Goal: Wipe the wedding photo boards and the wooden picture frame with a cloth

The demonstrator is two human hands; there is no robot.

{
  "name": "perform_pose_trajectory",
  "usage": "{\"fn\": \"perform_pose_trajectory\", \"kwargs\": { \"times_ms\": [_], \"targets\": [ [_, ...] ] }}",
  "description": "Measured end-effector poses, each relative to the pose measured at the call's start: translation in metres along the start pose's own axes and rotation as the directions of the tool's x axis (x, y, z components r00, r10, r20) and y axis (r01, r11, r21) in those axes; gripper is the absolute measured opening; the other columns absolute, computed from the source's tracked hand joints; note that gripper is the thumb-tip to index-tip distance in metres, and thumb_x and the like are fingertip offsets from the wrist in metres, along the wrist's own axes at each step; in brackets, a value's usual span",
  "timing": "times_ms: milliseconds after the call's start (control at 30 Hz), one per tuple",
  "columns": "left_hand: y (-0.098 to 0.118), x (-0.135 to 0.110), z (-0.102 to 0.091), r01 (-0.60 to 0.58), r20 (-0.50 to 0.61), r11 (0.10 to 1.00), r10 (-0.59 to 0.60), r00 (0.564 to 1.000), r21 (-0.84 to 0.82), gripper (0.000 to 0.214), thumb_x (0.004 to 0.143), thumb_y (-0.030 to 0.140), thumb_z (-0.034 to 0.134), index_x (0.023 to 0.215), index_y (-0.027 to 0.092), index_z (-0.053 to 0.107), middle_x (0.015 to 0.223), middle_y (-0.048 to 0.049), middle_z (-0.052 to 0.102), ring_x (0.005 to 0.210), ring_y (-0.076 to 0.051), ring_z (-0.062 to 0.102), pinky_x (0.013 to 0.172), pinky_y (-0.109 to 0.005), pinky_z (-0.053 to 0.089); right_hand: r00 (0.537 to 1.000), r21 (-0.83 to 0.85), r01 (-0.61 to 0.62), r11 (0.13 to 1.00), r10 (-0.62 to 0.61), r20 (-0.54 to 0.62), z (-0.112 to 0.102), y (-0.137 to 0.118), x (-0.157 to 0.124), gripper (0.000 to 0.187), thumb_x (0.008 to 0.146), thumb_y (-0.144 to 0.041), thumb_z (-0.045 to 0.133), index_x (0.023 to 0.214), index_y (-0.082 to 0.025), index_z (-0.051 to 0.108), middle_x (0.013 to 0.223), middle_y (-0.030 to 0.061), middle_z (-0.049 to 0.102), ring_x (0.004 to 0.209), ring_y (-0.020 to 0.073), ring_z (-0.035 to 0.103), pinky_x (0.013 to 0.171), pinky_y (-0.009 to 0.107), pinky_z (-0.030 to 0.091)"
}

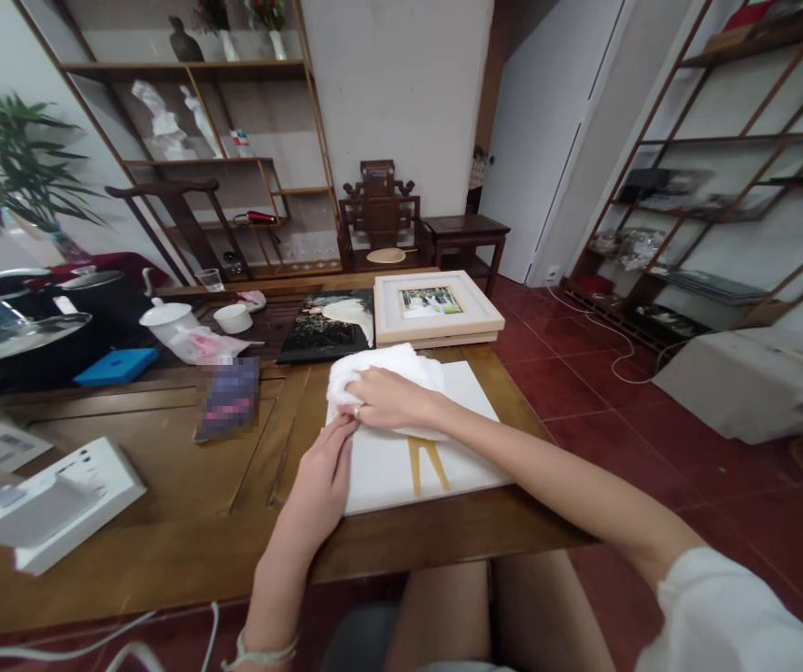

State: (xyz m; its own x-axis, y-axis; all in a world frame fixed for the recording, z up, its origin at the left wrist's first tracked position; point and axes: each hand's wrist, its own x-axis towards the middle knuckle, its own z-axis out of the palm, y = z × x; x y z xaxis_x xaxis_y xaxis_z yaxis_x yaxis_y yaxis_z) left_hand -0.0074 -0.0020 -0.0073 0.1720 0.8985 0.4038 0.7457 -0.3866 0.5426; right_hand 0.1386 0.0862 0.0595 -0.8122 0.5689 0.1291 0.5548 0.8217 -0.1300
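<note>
A white flat board (pixel 380 484) lies near the front edge of the wooden table, with two tan strips (pixel 433 465) showing on it like a pair of legs. My right hand (pixel 393 396) presses a bunched white cloth (pixel 396 359) onto the board, fingers curled into it. Along the board's left edge rests my left hand (pixel 323 471), its fingers stretched out and their tips close to the right hand's fingers. Cloth and right hand hide the upper part of the board.
Behind the board are a framed photo (pixel 482 320) and a dark photo panel (pixel 303 338). To the left stand a white power strip (pixel 58 504), a blue box (pixel 116 366), a white teapot (pixel 167 319) and a pan (pixel 37 345). A wooden chair (pixel 378 210) stands beyond the table.
</note>
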Motion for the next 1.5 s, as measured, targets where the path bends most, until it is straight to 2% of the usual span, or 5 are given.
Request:
{"fn": "perform_pose_trajectory", "kwargs": {
  "times_ms": [167, 600, 800, 1000, 1500],
  "targets": [
    [0.0, 0.0, 0.0, 0.005, 0.007, 1.0, -0.005, 1.0, 0.008, 0.036, 0.091, 0.026, 0.035, 0.113, 0.012, 0.059, 0.127, -0.0155, 0.058, 0.121, -0.023, 0.051, 0.104, -0.044, 0.039, 0.999, 0.025, -0.043, 0.999, 0.043, 0.0, 0.001, -0.001, 0.003, 0.027, 0.09, -0.029, 0.042, 0.092, -0.013, 0.064, 0.095, 0.0142, 0.067, 0.087, 0.0252, 0.061, 0.072, 0.03, 0.041],
    [-0.002, -0.002, 0.002, 0.03, -0.002, 1.0, -0.03, 1.0, 0.003, 0.035, 0.09, 0.026, 0.036, 0.113, 0.012, 0.059, 0.13, -0.0152, 0.056, 0.125, -0.023, 0.048, 0.109, -0.044, 0.034, 0.928, 0.068, -0.343, 0.937, 0.35, -0.131, 0.004, 0.056, -0.106, 0.036, 0.096, -0.034, 0.034, 0.095, -0.012, 0.062, 0.107, 0.0173, 0.062, 0.105, 0.029, 0.055, 0.087, 0.04, 0.042],
    [-0.003, -0.002, 0.002, 0.026, -0.001, 1.0, -0.026, 1.0, 0.002, 0.035, 0.09, 0.027, 0.036, 0.114, 0.012, 0.059, 0.13, -0.0148, 0.056, 0.126, -0.023, 0.047, 0.109, -0.044, 0.033, 0.98, 0.068, -0.153, 0.986, 0.161, -0.119, 0.008, 0.006, -0.146, 0.015, 0.08, -0.016, 0.053, 0.082, -0.012, 0.067, 0.131, 0.02, 0.051, 0.132, 0.0283, 0.033, 0.111, 0.049, 0.019],
    [-0.001, -0.002, 0.003, 0.053, 0.002, 0.999, -0.053, 0.999, 0.002, 0.038, 0.09, 0.028, 0.035, 0.115, 0.01, 0.058, 0.132, -0.0158, 0.054, 0.126, -0.023, 0.047, 0.11, -0.044, 0.032, 0.989, 0.204, -0.146, 0.968, 0.138, 0.055, -0.016, -0.042, -0.193, 0.013, 0.078, -0.012, 0.055, 0.078, -0.018, 0.067, 0.138, 0.0099, 0.047, 0.136, 0.0235, 0.027, 0.113, 0.044, 0.022],
    [-0.001, -0.002, 0.001, 0.032, 0.001, 0.999, -0.032, 0.999, -0.002, 0.035, 0.09, 0.027, 0.037, 0.113, 0.013, 0.059, 0.13, -0.0143, 0.056, 0.125, -0.023, 0.048, 0.109, -0.044, 0.033, 0.958, 0.089, -0.281, 0.956, 0.285, -0.038, -0.003, 0.055, -0.101, 0.033, 0.092, -0.024, 0.04, 0.119, -0.013, 0.056, 0.145, 0.0136, 0.036, 0.138, 0.028, 0.021, 0.109, 0.049, 0.023]
  ]
}}
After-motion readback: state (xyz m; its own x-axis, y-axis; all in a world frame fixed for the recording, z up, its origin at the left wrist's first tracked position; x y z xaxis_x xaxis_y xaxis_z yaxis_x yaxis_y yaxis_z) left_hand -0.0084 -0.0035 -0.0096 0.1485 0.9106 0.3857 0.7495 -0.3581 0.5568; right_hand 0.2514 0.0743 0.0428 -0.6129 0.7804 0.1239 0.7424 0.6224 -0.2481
